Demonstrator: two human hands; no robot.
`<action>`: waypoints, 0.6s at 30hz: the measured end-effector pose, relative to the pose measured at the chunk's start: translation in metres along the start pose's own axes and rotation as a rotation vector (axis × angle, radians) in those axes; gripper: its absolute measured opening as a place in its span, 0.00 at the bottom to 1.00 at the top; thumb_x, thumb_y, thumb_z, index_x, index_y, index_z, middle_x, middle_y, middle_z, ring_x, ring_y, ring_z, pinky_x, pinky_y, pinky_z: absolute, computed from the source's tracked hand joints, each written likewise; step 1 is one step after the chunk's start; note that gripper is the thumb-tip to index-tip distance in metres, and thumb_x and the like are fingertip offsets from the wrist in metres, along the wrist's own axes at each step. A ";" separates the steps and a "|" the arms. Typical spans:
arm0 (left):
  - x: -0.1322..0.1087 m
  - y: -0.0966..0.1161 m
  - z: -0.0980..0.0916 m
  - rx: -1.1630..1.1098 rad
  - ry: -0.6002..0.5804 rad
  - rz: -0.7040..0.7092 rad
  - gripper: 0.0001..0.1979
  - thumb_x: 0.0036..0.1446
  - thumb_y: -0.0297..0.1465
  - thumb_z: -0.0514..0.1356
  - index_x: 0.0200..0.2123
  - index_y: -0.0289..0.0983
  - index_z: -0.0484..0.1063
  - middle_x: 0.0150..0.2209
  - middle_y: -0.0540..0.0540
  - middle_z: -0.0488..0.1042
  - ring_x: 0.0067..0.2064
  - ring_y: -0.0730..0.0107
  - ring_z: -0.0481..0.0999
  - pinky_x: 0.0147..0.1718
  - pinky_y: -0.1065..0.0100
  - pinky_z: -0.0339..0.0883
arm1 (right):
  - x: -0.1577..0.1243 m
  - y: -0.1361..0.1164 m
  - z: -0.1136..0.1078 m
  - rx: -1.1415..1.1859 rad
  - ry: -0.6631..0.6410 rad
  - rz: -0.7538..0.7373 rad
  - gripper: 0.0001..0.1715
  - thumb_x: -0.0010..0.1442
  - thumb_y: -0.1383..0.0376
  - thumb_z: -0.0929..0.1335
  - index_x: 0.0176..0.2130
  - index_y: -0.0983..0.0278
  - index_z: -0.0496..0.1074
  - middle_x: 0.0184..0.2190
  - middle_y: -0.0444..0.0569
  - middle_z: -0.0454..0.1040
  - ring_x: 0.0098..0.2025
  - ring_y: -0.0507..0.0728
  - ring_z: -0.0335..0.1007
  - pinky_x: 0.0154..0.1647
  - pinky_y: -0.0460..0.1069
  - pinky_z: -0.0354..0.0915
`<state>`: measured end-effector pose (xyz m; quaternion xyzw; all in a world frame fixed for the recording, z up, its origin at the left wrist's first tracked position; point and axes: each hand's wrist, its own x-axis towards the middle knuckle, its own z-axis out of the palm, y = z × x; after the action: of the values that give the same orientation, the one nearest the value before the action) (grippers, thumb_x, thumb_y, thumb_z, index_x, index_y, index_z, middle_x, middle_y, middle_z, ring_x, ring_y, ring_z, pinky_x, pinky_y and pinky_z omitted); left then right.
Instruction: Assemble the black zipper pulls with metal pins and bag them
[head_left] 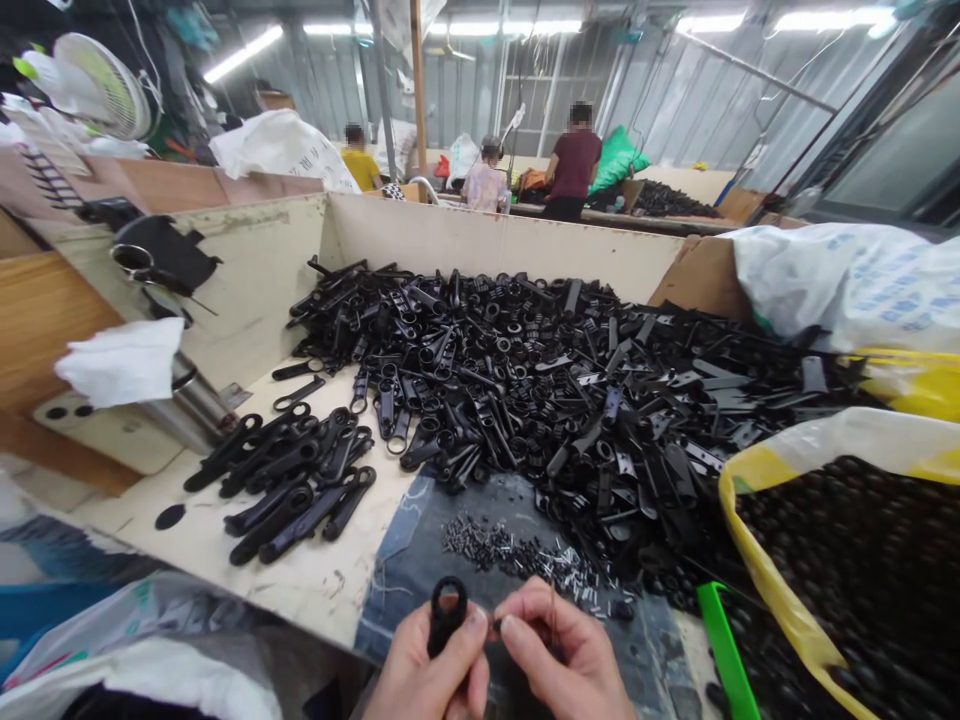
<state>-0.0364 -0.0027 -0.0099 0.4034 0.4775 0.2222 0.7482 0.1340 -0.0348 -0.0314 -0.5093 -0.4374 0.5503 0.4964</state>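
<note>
My left hand is closed around a black plastic piece with a ring end, held upright at the bottom edge of the head view. My right hand pinches something tiny against that piece; what it is I cannot make out. Just beyond both hands, small dark pins lie scattered on a denim cloth. A huge heap of black plastic parts fills the tray ahead. A smaller group of long assembled black pieces lies to the left of it.
A yellow-rimmed bag of small black parts sits at right, with a green tool beside it. A metal flask, a white cloth and a phone lie at left. Three people stand at a far table.
</note>
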 end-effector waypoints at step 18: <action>0.011 -0.015 0.014 -0.305 0.158 -0.041 0.33 0.33 0.59 0.75 0.27 0.37 0.73 0.11 0.61 0.62 0.13 0.85 0.49 0.15 0.76 0.41 | -0.008 -0.002 -0.009 -0.354 0.060 -0.274 0.11 0.69 0.59 0.70 0.38 0.58 0.83 0.29 0.45 0.73 0.27 0.52 0.67 0.27 0.44 0.63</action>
<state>-0.0194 -0.0093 -0.0248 0.2567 0.5035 0.3079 0.7654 0.1435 -0.0431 -0.0291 -0.5404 -0.5774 0.3768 0.4822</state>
